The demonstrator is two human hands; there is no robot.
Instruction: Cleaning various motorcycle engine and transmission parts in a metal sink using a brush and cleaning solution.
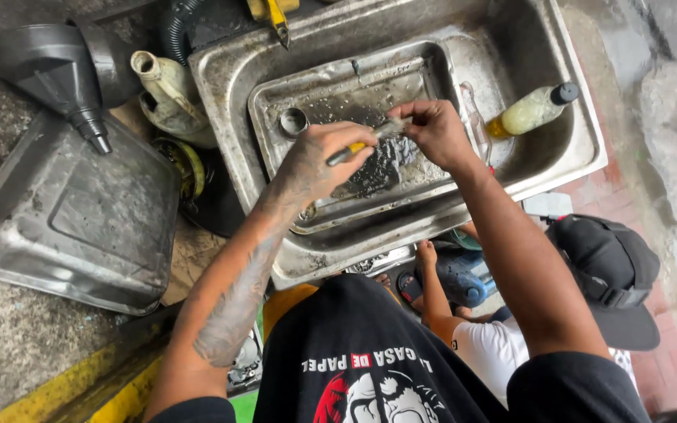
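Fingers of both hands are pinched shut on stuff over the tray (pixel 276 94) in the sink (pixel 558 157): left hand (pixel 319 160) grips a brush (pixel 350 149), right hand (pixel 432 129) a small part (pixel 392 125), looks like mid-scrub, part's grimy, cleaning likely not finished.

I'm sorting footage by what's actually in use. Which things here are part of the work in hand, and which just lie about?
In use:
left hand gripping a yellow-handled brush
right hand holding a small metal part
greasy inner tray
steel sink basin

Lying about:
black funnel
upturned metal pan
pale jug
bottle of yellow liquid
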